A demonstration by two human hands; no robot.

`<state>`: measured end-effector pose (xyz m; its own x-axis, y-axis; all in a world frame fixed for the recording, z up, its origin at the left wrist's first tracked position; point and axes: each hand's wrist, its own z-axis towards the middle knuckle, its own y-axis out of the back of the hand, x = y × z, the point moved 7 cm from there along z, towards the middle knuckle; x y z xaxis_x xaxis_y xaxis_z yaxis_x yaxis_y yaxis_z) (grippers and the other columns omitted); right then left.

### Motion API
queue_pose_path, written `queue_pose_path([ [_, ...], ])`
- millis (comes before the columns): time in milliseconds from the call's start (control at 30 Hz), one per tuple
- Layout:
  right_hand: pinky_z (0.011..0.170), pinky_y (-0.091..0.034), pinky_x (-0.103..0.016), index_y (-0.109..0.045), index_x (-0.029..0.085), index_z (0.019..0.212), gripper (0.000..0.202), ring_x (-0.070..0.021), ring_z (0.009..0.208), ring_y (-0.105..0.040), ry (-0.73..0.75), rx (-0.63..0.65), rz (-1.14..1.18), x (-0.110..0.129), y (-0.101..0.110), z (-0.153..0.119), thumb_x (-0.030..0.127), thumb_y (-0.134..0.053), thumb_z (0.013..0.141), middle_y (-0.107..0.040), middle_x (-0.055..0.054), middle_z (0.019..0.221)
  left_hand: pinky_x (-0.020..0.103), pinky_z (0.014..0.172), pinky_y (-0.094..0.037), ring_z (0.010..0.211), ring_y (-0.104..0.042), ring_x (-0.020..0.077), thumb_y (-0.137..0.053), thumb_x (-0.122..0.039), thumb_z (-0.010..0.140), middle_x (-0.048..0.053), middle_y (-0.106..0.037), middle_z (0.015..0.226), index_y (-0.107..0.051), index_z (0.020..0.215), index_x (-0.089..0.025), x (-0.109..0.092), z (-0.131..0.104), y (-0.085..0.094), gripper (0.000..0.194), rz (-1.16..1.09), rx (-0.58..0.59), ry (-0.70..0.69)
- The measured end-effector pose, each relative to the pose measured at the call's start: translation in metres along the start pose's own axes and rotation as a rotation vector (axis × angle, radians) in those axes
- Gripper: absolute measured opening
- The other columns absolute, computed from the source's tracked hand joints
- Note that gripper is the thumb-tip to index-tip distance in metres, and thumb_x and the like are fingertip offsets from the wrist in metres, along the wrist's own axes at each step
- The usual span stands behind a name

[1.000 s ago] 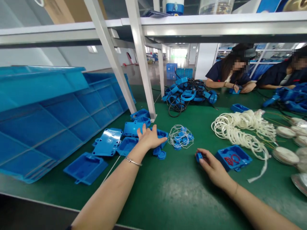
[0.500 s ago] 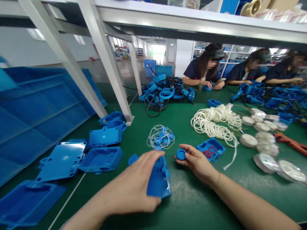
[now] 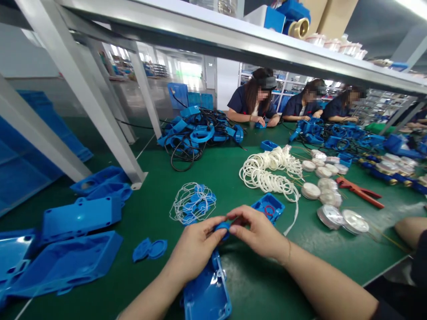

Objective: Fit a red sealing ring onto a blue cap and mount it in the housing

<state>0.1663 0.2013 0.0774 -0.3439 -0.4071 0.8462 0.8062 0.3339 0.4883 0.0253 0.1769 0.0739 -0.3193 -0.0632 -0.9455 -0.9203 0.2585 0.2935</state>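
My left hand (image 3: 194, 247) grips a blue plastic housing (image 3: 207, 294) close to me, at the bottom centre of the green table (image 3: 233, 178). My right hand (image 3: 256, 231) pinches a small blue round cap (image 3: 222, 227) against the top of that housing, and both hands' fingertips meet on the cap. Just beyond my hands lies a tangle of white wire rings with small blue caps (image 3: 193, 203). A small blue tray holding red rings (image 3: 268, 207) sits right of my right hand.
Blue housings (image 3: 78, 216) and two loose caps (image 3: 149, 249) lie to the left. A white ring pile (image 3: 267, 171), tape rolls (image 3: 330, 216), red pliers (image 3: 358, 191) and a blue cable heap (image 3: 196, 131) lie farther out. Three people sit across. Another person's arm (image 3: 408, 231) rests at right.
My left hand lifted a blue housing from the pile at left and brought it close to me. My right hand carried the small cap over to it. The view swung to the right.
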Motion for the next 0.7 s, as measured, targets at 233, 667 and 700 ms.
queue_pose_path([
  [233,0.087,-0.032,-0.047,-0.066,0.012,0.067,0.026,-0.0305,0.099,-0.046,-0.287,-0.157,-0.743,-0.060,0.100,0.008,0.019,-0.048,0.085,-0.054,-0.016,0.088,0.033,0.087,-0.052,0.089,-0.062,0.0192,-0.068,-0.038,0.077,0.004,-0.065,0.091,-0.054,0.117,-0.015,0.027,-0.001,-0.009,0.049,-0.421,0.000,0.212],
  [667,0.088,-0.030,-0.043,-0.068,0.020,0.079,0.017,-0.0264,0.106,-0.044,-0.355,-0.033,-1.164,-0.077,0.081,0.014,0.024,-0.053,0.084,-0.058,-0.008,0.104,0.032,0.096,-0.047,0.103,-0.058,0.0224,-0.062,-0.033,0.082,0.007,-0.065,0.100,-0.051,0.123,-0.015,0.027,-0.011,-0.007,0.046,-0.604,0.023,0.252],
  [700,0.088,-0.029,-0.043,-0.068,0.022,0.080,0.017,-0.0268,0.107,-0.044,-0.349,-0.046,-1.168,-0.074,0.083,0.012,0.025,-0.052,0.084,-0.058,-0.008,0.106,0.032,0.097,-0.046,0.103,-0.058,0.0223,-0.061,-0.033,0.083,0.007,-0.065,0.100,-0.051,0.123,-0.015,0.026,-0.012,-0.008,0.045,-0.630,0.024,0.250],
])
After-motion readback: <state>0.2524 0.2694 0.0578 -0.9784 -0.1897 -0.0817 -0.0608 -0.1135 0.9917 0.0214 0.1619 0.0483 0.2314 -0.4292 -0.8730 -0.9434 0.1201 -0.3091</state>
